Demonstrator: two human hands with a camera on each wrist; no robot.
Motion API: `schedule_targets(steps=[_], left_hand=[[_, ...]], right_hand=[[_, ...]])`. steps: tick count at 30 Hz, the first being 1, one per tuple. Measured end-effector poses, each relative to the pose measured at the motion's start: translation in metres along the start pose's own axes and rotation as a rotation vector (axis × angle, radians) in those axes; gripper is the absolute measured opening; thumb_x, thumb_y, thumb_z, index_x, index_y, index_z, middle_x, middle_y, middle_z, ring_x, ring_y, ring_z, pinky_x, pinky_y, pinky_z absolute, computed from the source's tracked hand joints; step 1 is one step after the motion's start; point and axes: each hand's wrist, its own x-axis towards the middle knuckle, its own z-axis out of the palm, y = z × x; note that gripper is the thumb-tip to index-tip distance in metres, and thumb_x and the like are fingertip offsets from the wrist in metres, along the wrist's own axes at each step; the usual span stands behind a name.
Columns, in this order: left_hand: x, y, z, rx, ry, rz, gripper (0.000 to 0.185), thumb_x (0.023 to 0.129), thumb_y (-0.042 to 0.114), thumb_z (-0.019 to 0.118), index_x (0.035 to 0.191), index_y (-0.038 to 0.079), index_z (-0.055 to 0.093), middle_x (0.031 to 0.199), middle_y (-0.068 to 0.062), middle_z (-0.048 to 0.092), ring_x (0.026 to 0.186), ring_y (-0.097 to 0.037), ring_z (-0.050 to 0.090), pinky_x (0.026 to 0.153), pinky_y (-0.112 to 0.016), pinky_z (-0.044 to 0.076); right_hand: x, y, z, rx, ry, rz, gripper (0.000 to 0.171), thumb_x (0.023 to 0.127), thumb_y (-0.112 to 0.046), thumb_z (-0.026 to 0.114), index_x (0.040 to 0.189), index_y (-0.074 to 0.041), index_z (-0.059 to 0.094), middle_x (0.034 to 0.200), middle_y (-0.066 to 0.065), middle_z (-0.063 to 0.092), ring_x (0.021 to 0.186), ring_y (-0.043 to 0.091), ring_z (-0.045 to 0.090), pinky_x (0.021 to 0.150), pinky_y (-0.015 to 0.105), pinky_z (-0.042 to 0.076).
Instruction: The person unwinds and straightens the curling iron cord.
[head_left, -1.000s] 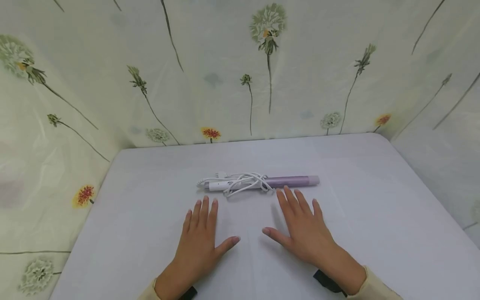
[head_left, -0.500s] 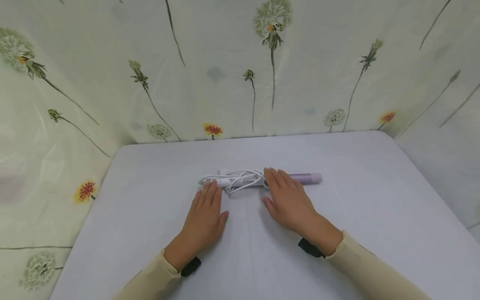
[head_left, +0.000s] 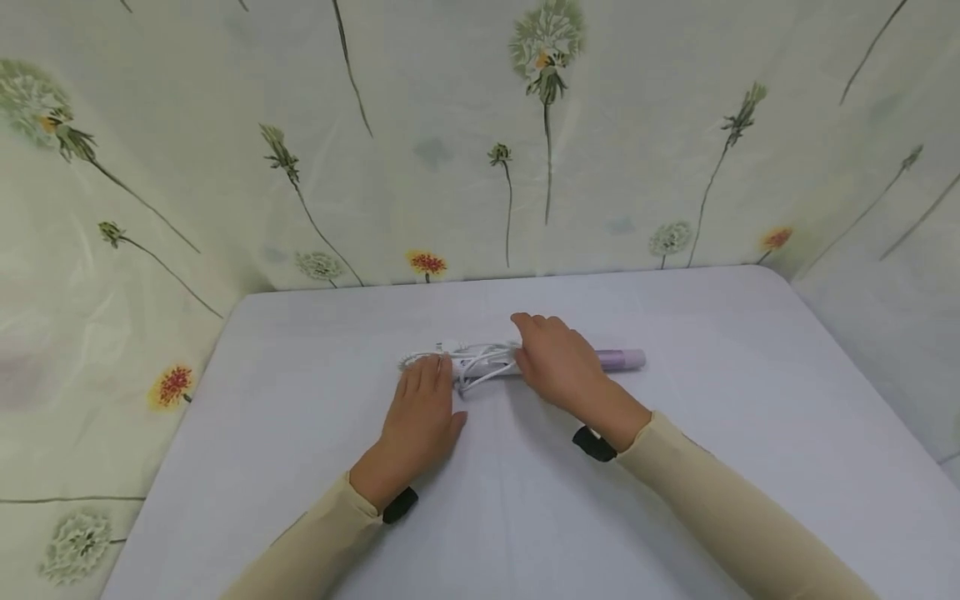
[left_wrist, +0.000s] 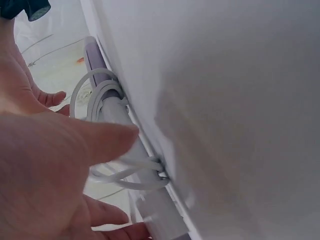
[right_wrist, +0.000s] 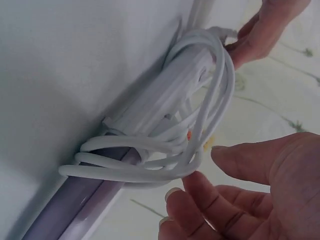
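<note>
White table (head_left: 712,433), dandelion-print cloth walls (head_left: 420,167) around.

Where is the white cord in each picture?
Head: the cord is mid-table, bunched between the hands.
Left wrist: its loops sit left of centre, past the thumb.
Right wrist: it fills the middle, above the fingers.
Shared landmark: the purple barrel it wraps.

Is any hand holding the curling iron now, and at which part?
Nothing is gripped yet. The left hand touches the curling iron at its white handle end; the right hand curls over the cord.
</note>
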Motion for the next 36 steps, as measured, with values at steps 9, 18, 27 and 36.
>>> schedule_targets(steps=[9,18,27,36], left_hand=[[0.013,0.012,0.000,0.137,0.061,-0.017,0.074,0.092,0.027,0.081,0.146,-0.011,0.046,0.133,-0.026,0.051,0.126,-0.041,0.050,0.108,-0.050,0.042],[0.021,0.014,0.005,0.202,0.132,-0.040,0.043,0.088,0.022,0.085,0.114,-0.004,0.062,0.106,-0.018,0.051,0.097,-0.033,0.050,0.086,-0.043,0.044],[0.026,0.012,0.009,0.259,0.194,-0.016,0.015,0.096,0.001,0.070,0.101,0.002,0.056,0.093,-0.011,0.049,0.086,-0.029,0.054,0.081,-0.040,0.044],[0.034,0.011,0.000,0.207,0.028,0.008,0.023,0.098,0.007,0.069,0.114,0.000,0.055,0.102,-0.017,0.050,0.092,-0.031,0.054,0.076,-0.042,0.054]], right_hand=[[0.007,0.001,-0.002,0.035,-0.070,0.010,0.033,0.097,-0.005,0.066,0.128,-0.003,0.058,0.111,0.014,0.070,0.090,0.028,0.066,0.067,0.042,0.054],[-0.001,0.007,-0.004,-0.052,-0.027,-0.072,0.020,0.094,-0.003,0.066,0.113,-0.009,0.066,0.094,0.009,0.057,0.073,0.023,0.057,0.052,0.032,0.047],[-0.031,0.028,-0.021,-0.118,0.120,-0.052,0.014,0.090,0.003,0.069,0.104,0.005,0.073,0.090,0.015,0.058,0.075,0.027,0.054,0.066,0.035,0.051],[-0.075,0.037,-0.027,-0.341,0.158,-0.091,0.012,0.087,0.004,0.077,0.091,0.010,0.067,0.082,0.017,0.052,0.070,0.030,0.049,0.058,0.037,0.044]])
